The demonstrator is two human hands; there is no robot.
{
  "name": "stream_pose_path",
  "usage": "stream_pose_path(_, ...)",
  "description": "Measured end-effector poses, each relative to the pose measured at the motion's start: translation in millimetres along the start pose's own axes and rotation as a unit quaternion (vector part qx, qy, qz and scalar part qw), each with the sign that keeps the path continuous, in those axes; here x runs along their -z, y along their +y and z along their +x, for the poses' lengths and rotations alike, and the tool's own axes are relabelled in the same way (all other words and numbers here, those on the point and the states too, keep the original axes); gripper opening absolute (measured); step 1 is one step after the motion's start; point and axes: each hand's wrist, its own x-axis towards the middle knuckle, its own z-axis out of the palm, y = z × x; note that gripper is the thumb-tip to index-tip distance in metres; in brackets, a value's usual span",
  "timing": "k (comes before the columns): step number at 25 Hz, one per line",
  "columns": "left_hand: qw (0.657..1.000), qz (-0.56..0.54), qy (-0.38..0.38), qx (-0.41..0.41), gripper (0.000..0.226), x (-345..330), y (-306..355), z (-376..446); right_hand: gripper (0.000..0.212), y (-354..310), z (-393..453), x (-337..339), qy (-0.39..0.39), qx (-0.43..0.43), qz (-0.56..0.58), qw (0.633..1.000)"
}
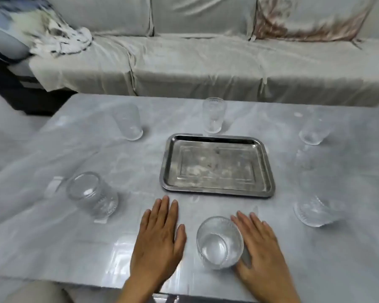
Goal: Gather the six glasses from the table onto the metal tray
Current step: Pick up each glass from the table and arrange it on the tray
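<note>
On the pale grey marble-patterned table (74,248), a rectangular metal tray with rounded corners (217,166) lies flat near the middle, its scuffed surface bare of glasses. Six clear ribbed drinking glasses stand around it, all on the tabletop and none on the tray. One tall glass (213,114) stands just beyond the tray's far edge. Another glass (128,122) stands at the far left, well apart from the tray, and a third (313,132) at the far right, too blurred for detail. Nearer the camera, a glass (93,194) stands to the left of the tray, and a glass (316,209) stands to the right of it. The nearest glass (219,242) stands close to the front edge of the table, between the two hands.

The left hand (159,241) lies palm down with its fingers straight and close together, just beside the nearest glass but apart from it, gripping nothing. The right hand (260,246) is likewise flat and open, fingers extended; its thumb side sits right against the nearest glass, though whether it actually touches cannot be told. Behind the table runs a sofa draped in a light grey cloth (206,62), with a crumpled patterned fabric (59,38) on its left end.
</note>
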Motion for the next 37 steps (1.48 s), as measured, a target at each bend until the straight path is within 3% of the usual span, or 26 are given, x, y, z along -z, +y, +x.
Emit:
stream_pose_path(4, 0.999, -0.039, -0.009, 0.008, 0.062, 12, 10, -3, 0.097, -24, -9, 10, -0.087, 0.002, 0.148, 0.985)
stream_pose_path(9, 0.999, -0.044, -0.003, 0.008, 0.062, 22, 9, 2, 0.087, -47, -7, 19, -0.062, -0.090, 0.273, 0.956)
stream_pose_path(11, 0.996, -0.081, 0.009, 0.025, 0.047, 30, 7, 16, 0.079, -43, 5, 29, -0.064, -0.110, 0.352, 0.927)
stream_pose_path(14, 0.959, -0.230, 0.071, 0.148, 0.029, 40, 2, 44, 0.070, -50, 49, 55, 0.002, -0.115, 0.466, 0.877)
stream_pose_path(16, 0.936, -0.270, 0.102, 0.202, 0.036, 42, -2, 64, 0.067, -60, 102, 65, 0.086, -0.134, 0.436, 0.886)
stream_pose_path(18, 0.936, -0.271, 0.092, 0.203, 0.023, 39, -3, 80, 0.065, -70, 163, 67, 0.134, -0.117, 0.320, 0.931)
stream_pose_path(19, 0.943, -0.259, 0.083, 0.191, 0.009, 38, -3, 86, 0.065, -75, 190, 62, 0.127, -0.095, 0.260, 0.952)
stream_pose_path(21, 0.956, -0.223, 0.090, 0.168, 0.016, 34, -5, 95, 0.061, -80, 225, 41, 0.081, -0.043, 0.134, 0.987)
stream_pose_path(24, 0.957, -0.205, 0.126, 0.160, 0.021, 21, -11, 99, 0.050, -83, 253, 7, 0.068, -0.006, 0.044, 0.997)
stream_pose_path(27, 0.954, -0.212, 0.126, 0.168, 0.023, 15, -14, 102, 0.049, -84, 270, -4, 0.070, -0.009, 0.049, 0.996)
stream_pose_path(31, 0.953, -0.253, 0.042, 0.160, 0.018, 50, -1, 93, 0.059, -89, 266, 1, 0.018, 0.007, 0.079, 0.997)
stream_pose_path(33, 0.950, -0.286, 0.020, 0.121, 0.022, 82, -6, 79, 0.062, -89, 240, 6, 0.047, 0.005, 0.125, 0.991)
stream_pose_path(34, 0.959, -0.255, 0.078, 0.092, 0.028, 97, -18, 70, 0.056, -88, 221, 6, 0.085, 0.004, 0.152, 0.985)
stream_pose_path(36, 0.977, -0.053, 0.196, 0.061, 0.043, 123, -56, 57, 0.038, -89, 176, 5, 0.134, -0.013, 0.206, 0.969)
stream_pose_path(37, 0.980, 0.041, 0.171, 0.093, 0.057, 134, -73, 52, 0.032, -91, 156, 2, 0.126, -0.033, 0.236, 0.963)
